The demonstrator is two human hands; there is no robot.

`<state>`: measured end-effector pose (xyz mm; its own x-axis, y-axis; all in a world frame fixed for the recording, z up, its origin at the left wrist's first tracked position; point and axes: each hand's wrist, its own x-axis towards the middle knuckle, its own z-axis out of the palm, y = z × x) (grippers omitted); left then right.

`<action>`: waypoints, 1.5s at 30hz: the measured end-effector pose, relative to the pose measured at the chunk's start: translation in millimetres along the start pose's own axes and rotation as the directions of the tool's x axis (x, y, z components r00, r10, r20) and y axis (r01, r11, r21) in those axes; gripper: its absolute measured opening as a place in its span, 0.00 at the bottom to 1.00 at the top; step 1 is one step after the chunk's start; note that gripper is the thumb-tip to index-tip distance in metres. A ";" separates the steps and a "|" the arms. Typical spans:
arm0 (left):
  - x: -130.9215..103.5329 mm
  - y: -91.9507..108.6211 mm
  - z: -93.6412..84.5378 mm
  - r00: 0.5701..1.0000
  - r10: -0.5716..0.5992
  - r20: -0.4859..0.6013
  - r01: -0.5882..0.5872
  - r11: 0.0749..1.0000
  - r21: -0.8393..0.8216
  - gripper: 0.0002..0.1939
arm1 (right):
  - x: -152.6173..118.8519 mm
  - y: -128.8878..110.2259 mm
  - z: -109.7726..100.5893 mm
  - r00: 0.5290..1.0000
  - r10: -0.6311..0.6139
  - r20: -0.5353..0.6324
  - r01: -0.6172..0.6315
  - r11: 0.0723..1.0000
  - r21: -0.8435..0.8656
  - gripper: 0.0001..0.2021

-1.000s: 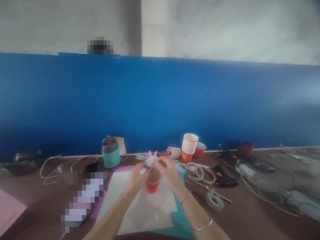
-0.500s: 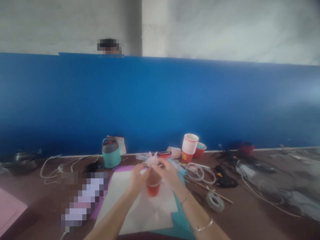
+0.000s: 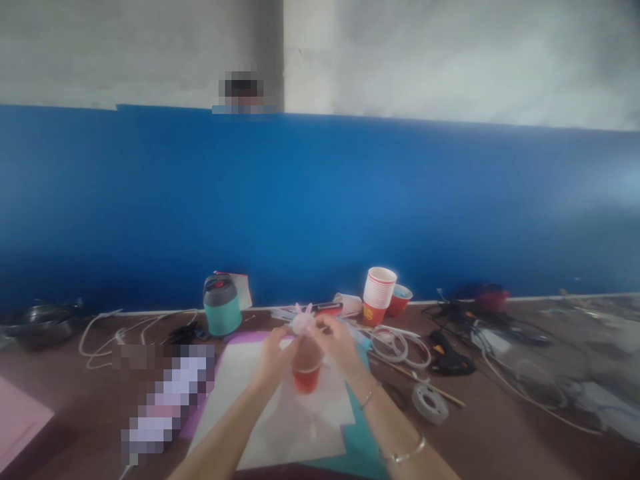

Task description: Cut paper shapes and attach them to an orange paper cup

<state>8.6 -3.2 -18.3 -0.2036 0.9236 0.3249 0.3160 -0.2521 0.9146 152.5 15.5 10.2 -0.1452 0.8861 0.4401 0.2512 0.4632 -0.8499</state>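
Observation:
A small whitish ball-like figure with two pink ears (image 3: 303, 323) is held between the fingertips of my left hand (image 3: 278, 353) and my right hand (image 3: 331, 341). My left hand is closed on its left side, my right hand on its right. Right below it, a red cup (image 3: 306, 379) stands upright on white paper (image 3: 270, 427). Whether the figure touches the cup is hidden by my fingers. Purple and teal sheets (image 3: 363, 443) lie under the white paper.
Behind stand a teal and grey container (image 3: 223, 313) and stacked paper cups (image 3: 380, 293). To the right lie a tape roll (image 3: 430, 402), a stick, coiled tubing and a black glue gun (image 3: 450, 357). A person's head shows above the blue partition (image 3: 320, 200).
The eared figure and my fingertips have shifted very slightly left. The person's head behind the partition has moved to the right.

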 end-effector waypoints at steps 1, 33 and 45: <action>-0.1 -0.2 0.2 1.000 -0.005 0.000 0.005 1.000 -0.002 0.13 | -0.1 0.1 0.1 1.000 0.005 0.001 -0.005 1.000 0.002 0.07; -1.6 7.5 0.4 0.999 0.009 0.048 -0.008 1.000 -0.009 0.11 | 8.6 12.0 -6.5 0.989 0.144 -0.040 -0.141 0.988 0.066 0.12; -7.5 22.2 -7.8 0.990 0.038 0.137 -0.038 0.999 0.001 0.11 | 9.3 32.3 -42.7 0.931 0.316 0.184 -0.241 0.908 -0.343 0.06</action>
<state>9.9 -17.9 1.4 -0.0630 0.9442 0.3234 0.3250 -0.2870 0.9011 200.2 39.2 -0.9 -0.2314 0.9689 0.0874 0.5910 0.2114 -0.7785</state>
